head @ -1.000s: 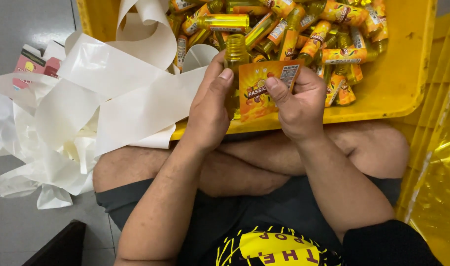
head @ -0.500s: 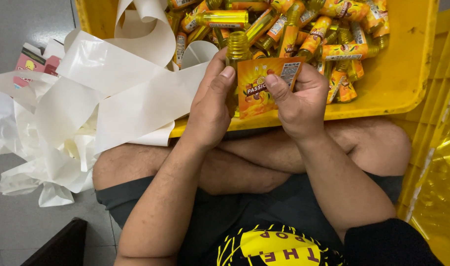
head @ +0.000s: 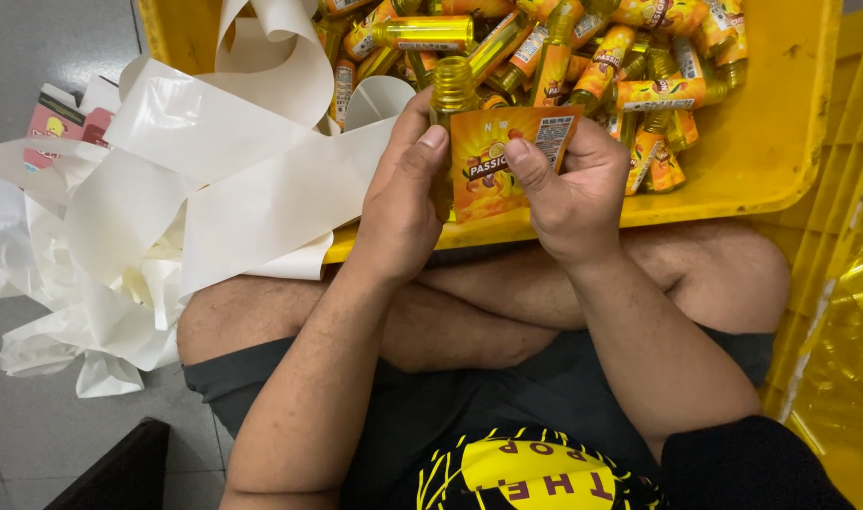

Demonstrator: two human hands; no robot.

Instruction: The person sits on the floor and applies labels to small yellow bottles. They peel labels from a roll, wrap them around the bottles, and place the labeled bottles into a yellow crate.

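Left hand (head: pixel 403 203) is closed around a small yellow bottle (head: pixel 453 90), held upright over the near edge of the yellow crate (head: pixel 762 142). Right hand (head: pixel 573 189) pinches an orange label (head: pixel 502 161) with thumb and fingers, pressing it against the bottle. Labelled bottles (head: pixel 582 57) are piled in the crate; white backing paper strips (head: pixel 195 179) spill over its left edge.
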